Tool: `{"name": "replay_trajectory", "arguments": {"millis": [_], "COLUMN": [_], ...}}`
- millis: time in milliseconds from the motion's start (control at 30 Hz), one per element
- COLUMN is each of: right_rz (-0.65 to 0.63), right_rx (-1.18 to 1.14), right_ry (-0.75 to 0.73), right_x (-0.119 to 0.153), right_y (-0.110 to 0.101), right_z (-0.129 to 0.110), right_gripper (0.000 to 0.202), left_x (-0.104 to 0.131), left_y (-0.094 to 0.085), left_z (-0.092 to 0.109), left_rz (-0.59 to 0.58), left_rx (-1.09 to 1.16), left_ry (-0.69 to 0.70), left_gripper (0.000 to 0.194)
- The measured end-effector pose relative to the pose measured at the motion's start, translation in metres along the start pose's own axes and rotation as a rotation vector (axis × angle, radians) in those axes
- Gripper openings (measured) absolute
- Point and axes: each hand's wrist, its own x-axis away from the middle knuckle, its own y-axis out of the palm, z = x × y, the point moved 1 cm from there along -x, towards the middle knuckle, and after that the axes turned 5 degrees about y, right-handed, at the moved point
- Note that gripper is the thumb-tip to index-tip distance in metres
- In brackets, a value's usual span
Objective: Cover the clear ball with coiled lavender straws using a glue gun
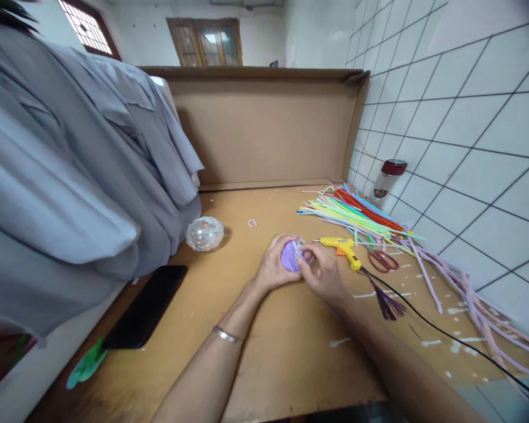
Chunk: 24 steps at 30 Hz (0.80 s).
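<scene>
My left hand (274, 264) is wrapped round a rounded object wound with purple pipe cleaner (290, 257), above the middle of the table. A small clear or shiny part shows at its top beside the fingertips. With thumb and forefinger pinched, my right hand (322, 270) presses on the object's right side, at the purple strand. A bit of purple strand also shows below my right wrist. Just right of my hands lies a yellow hot glue gun (344, 249), its nozzle toward them. Red-handled scissors (382, 261) lie beyond the gun.
Multicoloured pipe cleaners (357, 214) are heaped at the back right, near a red-lidded jar (385, 179). A black cable (441, 338) crosses the right side. At left are a faceted glass bowl (205, 234), a black phone (145, 308) and grey cloth (83, 158). Cardboard (268, 129) stands behind.
</scene>
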Motion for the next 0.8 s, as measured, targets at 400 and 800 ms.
{"name": "replay_trajectory", "arguments": {"millis": [400, 800], "right_rz": [-0.033, -0.082], "right_rx": [0.001, 0.104], "right_ry": [-0.082, -0.125], "right_x": [0.0005, 0.0015], "right_y": [0.0023, 0.0023], "right_z": [0.0032, 0.0040], "right_gripper": [0.011, 0.011], "left_x": [0.0013, -0.0008], "left_y": [0.0009, -0.0004], "left_z": [-0.0032, -0.0016], "left_rz": [-0.005, -0.008], "left_rx": [-0.001, -0.008], "left_ry": [-0.018, -0.022], "left_gripper": [0.065, 0.063]}}
